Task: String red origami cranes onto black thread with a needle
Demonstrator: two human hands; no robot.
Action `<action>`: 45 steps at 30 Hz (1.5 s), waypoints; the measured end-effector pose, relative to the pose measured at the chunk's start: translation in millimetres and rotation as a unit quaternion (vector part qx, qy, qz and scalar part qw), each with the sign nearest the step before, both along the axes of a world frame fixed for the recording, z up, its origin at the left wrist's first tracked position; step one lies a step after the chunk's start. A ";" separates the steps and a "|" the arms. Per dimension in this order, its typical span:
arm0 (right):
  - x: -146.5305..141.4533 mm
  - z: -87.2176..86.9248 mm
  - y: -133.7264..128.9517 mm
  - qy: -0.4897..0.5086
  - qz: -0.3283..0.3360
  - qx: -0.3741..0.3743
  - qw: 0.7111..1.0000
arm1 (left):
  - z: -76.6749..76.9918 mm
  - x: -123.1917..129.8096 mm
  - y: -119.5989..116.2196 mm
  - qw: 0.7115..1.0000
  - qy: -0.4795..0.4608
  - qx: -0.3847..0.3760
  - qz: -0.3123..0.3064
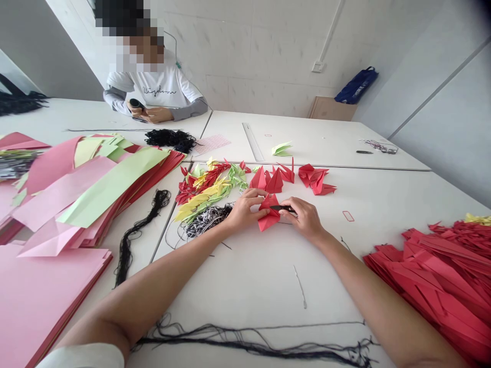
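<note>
My left hand [248,209] is closed on a red folded-paper crane [270,222], its fingers at the crane's left side. In my right hand [306,217] is a slim black pointed tool [283,208], its tip against the middle of the red paper. Whether it is a pair of tweezers or a blade, I cannot tell. Just beyond my hands stand more red paper cranes [317,179]. Yellow, green and red folded strings of cranes [205,197] lie to the left, beside a tangle of black and white cord [207,221].
Stacked pink, green and red paper [115,189] covers the left side. A red folded-paper pile [418,276] lies at right. Black threads [245,340] stretch along the near edge. A ruler [252,142] lies on the far table, where another person [157,94] sits.
</note>
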State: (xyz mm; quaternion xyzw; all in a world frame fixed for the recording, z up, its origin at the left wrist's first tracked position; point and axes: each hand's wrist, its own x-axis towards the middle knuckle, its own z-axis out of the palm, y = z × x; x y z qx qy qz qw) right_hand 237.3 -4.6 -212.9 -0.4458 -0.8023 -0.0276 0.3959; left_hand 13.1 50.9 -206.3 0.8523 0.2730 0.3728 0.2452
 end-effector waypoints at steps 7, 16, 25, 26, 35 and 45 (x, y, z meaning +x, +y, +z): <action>0.7 -0.7 -0.5 0.002 0.006 0.000 1.000 | -1.9 0.1 0.8 1.000 -0.005 -0.006 -0.004; -0.2 -0.3 -1.7 0.014 0.015 0.002 1.000 | -2.7 -0.8 0.7 0.999 -0.018 -0.028 -0.014; -1.0 -1.9 -2.3 0.035 0.020 -0.002 0.999 | -3.9 -0.7 1.4 0.999 -0.019 -0.030 -0.020; -1.3 -2.0 -2.4 0.039 0.020 -0.002 0.999 | -4.0 -0.7 1.4 0.999 -0.020 -0.029 -0.020; -4.7 2.3 -5.4 0.081 0.007 -0.009 0.997 | -4.1 -0.4 0.2 0.999 -0.008 -0.029 -0.022; -1.6 -4.1 -2.4 0.060 0.022 -0.033 0.997 | -2.6 -0.9 0.2 1.000 -0.008 -0.027 -0.010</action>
